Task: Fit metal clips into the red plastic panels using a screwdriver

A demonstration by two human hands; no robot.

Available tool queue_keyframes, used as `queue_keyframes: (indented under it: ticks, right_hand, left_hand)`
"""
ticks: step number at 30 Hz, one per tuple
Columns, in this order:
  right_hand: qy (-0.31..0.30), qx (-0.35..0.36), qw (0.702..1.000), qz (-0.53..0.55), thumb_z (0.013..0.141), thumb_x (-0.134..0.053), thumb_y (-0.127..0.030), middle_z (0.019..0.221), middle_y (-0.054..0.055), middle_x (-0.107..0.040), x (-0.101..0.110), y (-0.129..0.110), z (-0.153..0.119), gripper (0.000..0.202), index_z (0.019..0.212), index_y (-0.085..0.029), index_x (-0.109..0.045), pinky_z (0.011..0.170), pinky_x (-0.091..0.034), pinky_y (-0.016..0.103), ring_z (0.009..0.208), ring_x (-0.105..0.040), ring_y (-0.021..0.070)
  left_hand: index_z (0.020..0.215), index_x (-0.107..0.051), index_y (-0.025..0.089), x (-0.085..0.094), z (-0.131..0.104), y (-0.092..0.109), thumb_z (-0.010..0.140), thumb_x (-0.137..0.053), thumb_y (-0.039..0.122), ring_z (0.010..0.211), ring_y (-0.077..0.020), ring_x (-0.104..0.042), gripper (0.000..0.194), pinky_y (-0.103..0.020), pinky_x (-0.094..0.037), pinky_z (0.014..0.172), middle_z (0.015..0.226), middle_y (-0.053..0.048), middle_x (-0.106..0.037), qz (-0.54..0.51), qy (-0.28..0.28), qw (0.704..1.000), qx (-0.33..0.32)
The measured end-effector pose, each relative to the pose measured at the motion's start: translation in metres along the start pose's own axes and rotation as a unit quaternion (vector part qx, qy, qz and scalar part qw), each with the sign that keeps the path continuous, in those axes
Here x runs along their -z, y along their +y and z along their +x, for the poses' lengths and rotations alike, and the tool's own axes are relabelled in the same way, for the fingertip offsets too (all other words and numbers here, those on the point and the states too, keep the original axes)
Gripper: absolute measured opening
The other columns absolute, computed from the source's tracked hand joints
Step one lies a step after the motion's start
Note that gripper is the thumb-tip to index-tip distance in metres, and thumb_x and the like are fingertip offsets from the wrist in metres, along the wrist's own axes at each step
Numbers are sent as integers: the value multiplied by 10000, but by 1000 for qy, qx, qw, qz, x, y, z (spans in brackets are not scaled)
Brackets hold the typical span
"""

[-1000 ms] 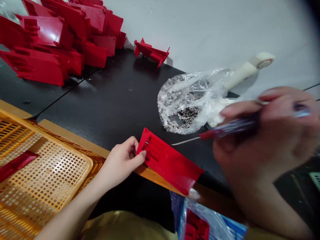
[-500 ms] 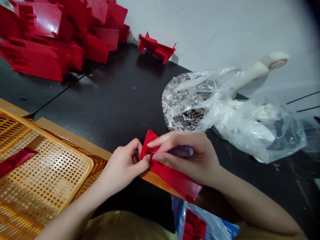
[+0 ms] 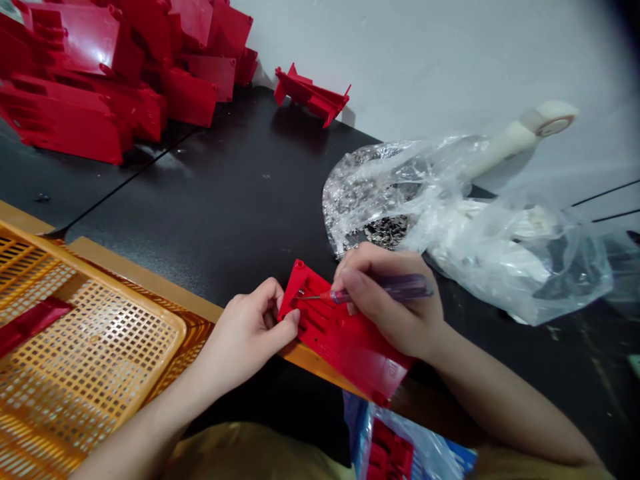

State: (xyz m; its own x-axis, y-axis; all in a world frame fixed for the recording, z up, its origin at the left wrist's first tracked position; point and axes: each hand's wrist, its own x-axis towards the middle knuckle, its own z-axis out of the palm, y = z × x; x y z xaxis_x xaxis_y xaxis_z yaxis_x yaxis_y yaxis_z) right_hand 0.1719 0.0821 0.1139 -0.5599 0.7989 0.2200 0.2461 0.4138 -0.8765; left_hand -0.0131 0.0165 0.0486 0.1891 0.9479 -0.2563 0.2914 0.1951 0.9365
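Note:
A red plastic part (image 3: pixel 350 340) lies tilted at the table's front edge, its slotted end toward the upper left. My left hand (image 3: pixel 260 320) pinches that end near its left corner, thumb on the top face. My right hand (image 3: pixel 390 300) is closed round a screwdriver (image 3: pixel 400 287) with a translucent purple handle. The thin shaft points left, and its tip touches or sits just over a small metal spring (image 3: pixel 301 292) in a slot of the red part.
An orange basket (image 3: pixel 100 320) with a red piece inside stands at the left. Red parts (image 3: pixel 75 120) are piled at the back left; another (image 3: pixel 310 97) lies by the wall. A plastic bag (image 3: pixel 370 193) of small metal pieces is beyond my right hand. Below hangs a blue bag (image 3: pixel 463 457).
My right hand has drawn back to the right and changed its hold on the screwdriver, so the shaft and the spring now show. My left hand has stayed in place.

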Motion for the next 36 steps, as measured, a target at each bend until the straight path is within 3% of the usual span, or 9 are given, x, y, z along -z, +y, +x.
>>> queue_keyframes:
  ticks: [15, 27, 33, 36]
  right_hand:
    - [-24, 3, 999, -40, 901, -540, -304, 570, -22, -554, -3, 0, 1, 277, 654, -200, -471, 478, -374, 230, 524, -520, 96]
    - [-79, 100, 988, -85, 901, -476, -172, 624, -11, -538, -7, 2, 5, 242, 660, -191, -453, 479, -327, 222, 515, -452, 67]
    - [-71, 46, 996, -40, 921, -486, -211, 626, -8, -551, -5, 4, 5, 285, 639, -181, -481, 496, -359, 225, 537, -491, 76]
    - [-23, 4, 999, -29, 885, -593, -234, 713, 0, -594, -1, 2, 5, 205, 696, -184, -533, 584, -431, 237, 638, -561, 99]
  left_hand:
    - [769, -453, 212, 1, -1, -2, 871, -552, 366, 509, -85, -449, 210, -195, -316, 478, 598, 74, -514, -4, -4, 1000, 0]
    - [772, -454, 208, 3, 0, -3, 894, -534, 416, 515, -80, -426, 254, -190, -304, 463, 606, 71, -494, -15, -28, 999, 7]
    - [767, -452, 205, 5, 0, -1, 893, -538, 450, 500, -80, -454, 288, -186, -306, 456, 592, 63, -528, -27, -31, 999, 24]
    - [736, -431, 204, 4, 2, -1, 880, -554, 465, 492, -79, -459, 323, -185, -310, 454, 574, 61, -539, -39, -29, 998, 34]
